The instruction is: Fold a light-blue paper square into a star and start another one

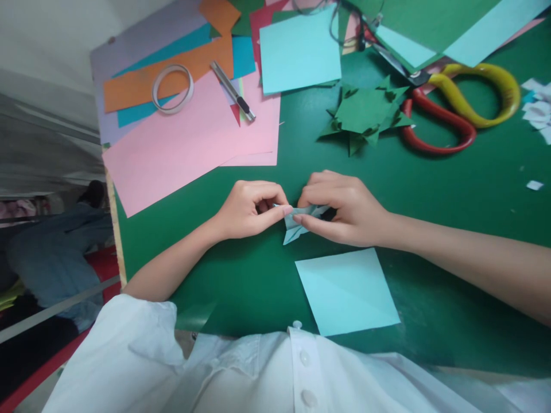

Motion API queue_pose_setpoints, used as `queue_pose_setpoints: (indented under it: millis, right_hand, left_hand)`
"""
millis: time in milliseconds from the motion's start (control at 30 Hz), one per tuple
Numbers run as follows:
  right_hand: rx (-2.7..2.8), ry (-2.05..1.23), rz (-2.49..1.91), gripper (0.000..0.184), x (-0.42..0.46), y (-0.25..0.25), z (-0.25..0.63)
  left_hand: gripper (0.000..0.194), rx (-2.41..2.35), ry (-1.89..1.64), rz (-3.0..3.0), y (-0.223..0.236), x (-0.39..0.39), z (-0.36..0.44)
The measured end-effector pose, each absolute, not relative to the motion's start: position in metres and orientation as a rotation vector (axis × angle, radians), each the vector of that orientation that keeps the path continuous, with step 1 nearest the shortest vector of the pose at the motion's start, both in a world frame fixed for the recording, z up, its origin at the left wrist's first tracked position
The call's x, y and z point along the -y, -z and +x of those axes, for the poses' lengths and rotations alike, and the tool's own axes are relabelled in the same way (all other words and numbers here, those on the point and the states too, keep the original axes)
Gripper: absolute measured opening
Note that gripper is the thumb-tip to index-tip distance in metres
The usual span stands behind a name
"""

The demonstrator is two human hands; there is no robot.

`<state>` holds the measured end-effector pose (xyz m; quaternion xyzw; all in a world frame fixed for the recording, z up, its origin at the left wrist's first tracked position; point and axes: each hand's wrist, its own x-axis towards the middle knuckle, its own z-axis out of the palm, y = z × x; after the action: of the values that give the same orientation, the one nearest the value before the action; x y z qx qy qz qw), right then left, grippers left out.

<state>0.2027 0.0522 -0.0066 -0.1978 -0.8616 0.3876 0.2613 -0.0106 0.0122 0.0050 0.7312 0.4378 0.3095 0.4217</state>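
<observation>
A small folded piece of light blue paper (297, 226) lies on the green table cover (451, 189) between my two hands. My left hand (249, 209) pinches its left side with curled fingers. On the right side, my right hand (344, 206) presses and pinches the same piece, thumb underneath. A flat light blue paper square (346, 291) lies just below the hands, near my white shirt.
A folded dark green paper shape (365, 115) sits above the hands. Red and yellow handled scissors (456, 109) lie at the upper right. Pink paper (189, 143), orange sheets, a tape roll (173, 89) and a craft knife (232, 90) lie at the upper left. White scraps (538, 109) sit far right.
</observation>
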Motion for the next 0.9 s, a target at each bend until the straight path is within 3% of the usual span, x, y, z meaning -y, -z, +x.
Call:
queue_pose_setpoints:
  millis: [200, 900]
  right_hand:
    - [2.291, -1.111, -0.566, 0.015, -0.0518, 0.005, 0.2033]
    - [2.276, -1.01, -0.607, 0.016, -0.0491, 0.0056, 0.2008]
  left_hand:
    - [0.021, -1.125, -0.785, 1.725, -0.0045, -0.0129, -0.0119]
    - [0.024, -1.042, -0.874, 1.613, -0.0012, -0.013, -0.0126]
